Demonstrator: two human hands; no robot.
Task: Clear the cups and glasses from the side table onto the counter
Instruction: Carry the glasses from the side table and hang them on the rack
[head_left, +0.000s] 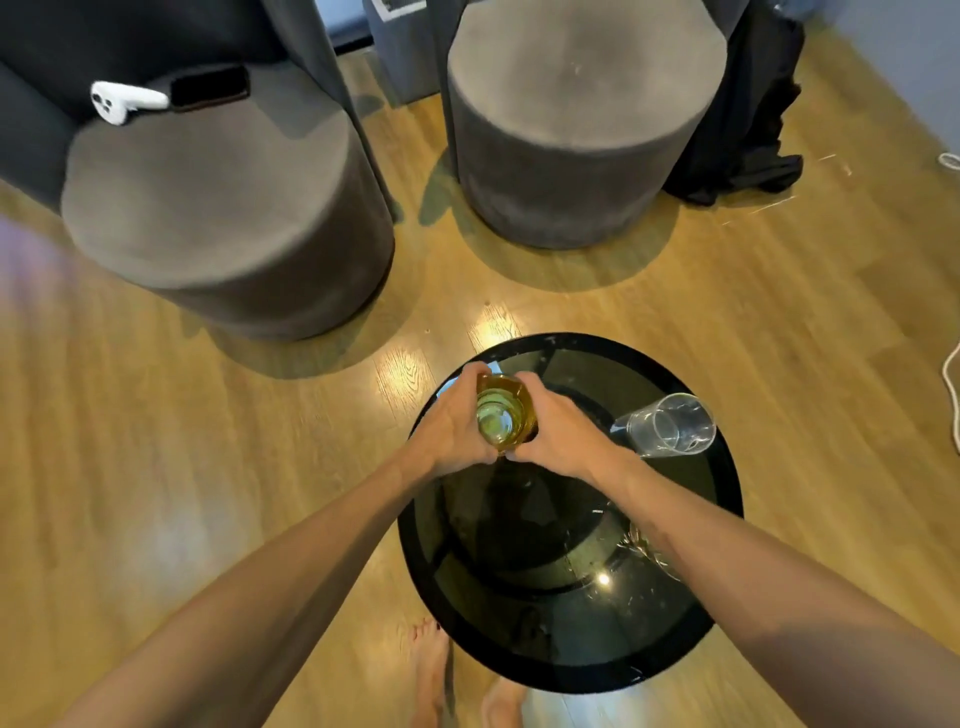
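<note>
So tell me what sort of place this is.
Probably a lounge or living room: two round grey upholstered stools stand on a wooden plank floor by a round black glass side table, and both hands grip an amber drinking glass.

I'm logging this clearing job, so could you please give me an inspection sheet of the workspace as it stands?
Surface: round dark glass side table, glossy, with scratches and reflections.
Job's things: amber glass held over the table's far side; clear glass near the right edge; another glass mostly hidden under the right forearm.
Clutter: nothing seen on the table.
Grippers: left hand and right hand both grip the amber glass.
Cables: white cord on the floor at right.
Surroundings: wooden floor, two grey stools; white controller and black phone on the left stool; dark cloth behind the right one.
</note>
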